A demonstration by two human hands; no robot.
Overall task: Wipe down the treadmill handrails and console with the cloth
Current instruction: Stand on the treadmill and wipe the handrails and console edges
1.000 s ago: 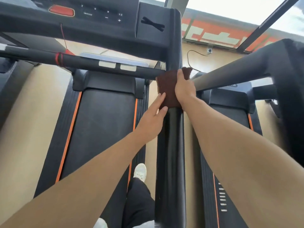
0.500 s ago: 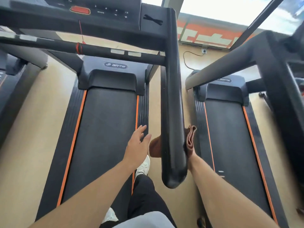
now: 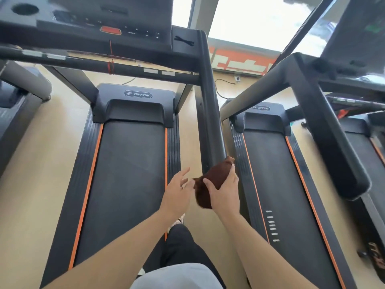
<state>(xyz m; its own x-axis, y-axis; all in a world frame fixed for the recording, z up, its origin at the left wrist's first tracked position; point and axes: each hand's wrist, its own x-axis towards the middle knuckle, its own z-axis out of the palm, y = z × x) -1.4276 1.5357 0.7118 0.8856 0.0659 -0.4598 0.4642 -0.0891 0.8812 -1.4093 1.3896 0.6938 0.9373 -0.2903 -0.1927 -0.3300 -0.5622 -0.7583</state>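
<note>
Cloth (image 3: pixel 210 184), brown and bunched, sits at the near end of the right handrail (image 3: pixel 210 113), wrapped over its tip and gripped by the right hand (image 3: pixel 224 192), whose fingers curl around the wad with the thumb pressed on its near face. Just beside it the left hand (image 3: pixel 177 190) is spread, fingers apart, holding nothing and not touching cloth or rail. Below both, a dark trouser leg (image 3: pixel 181 253) stands between the two treadmills on the floor (image 3: pixel 27 195).

Farther out, the handrail runs up to the console (image 3: pixel 100 28), where a red stop button (image 3: pixel 110 30) sits among small keys and a red safety cord (image 3: pixel 111 61) hangs down over the front crossbar (image 3: pixel 93 65).

Judging from this, the risk lies in the bunching: a wadded cloth touches little of the rail, so the underside and inner face could be missed. It could also slip off the rounded tip if the grip loosens. On the console, a hard swipe might press keys or snag the cord and pull its clip loose.
</note>
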